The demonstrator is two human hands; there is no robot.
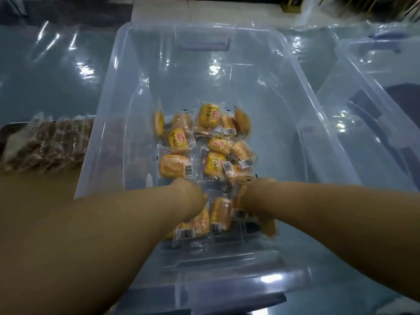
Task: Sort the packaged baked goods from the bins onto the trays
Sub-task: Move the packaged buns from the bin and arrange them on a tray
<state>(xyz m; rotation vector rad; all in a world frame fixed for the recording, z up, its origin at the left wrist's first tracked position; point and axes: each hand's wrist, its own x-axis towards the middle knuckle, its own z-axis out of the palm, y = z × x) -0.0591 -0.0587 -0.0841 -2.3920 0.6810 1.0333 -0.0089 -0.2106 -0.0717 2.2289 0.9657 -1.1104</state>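
Head view looks straight down into a clear bin whose long axis runs away from the person. The bun packets, yellow buns in clear wrap, lie in a loose heap on its floor from the near end to about the middle. They point every way, some face up and some showing barcodes.

Both hands are down among the nearest packets. The left hand and the right hand sit close together with a few packets between them. Their fingers point down into the heap and are blurred and hidden, so I cannot tell whether either hand pinches a packet or only presses on the pile. One packet shows just under the right wrist, but whether it is held is unclear.

The tray lies to the left, outside the bin's left wall, and carries brown packets packed side by side. The left hand is the nearer one to it. The bin walls stand high around both forearms, so anything taken out probably has to rise above the rim before it swings left.

A second clear bin sits just beside the right wall and narrows the room on that side. To the left, the glossy counter shows beyond the tray.
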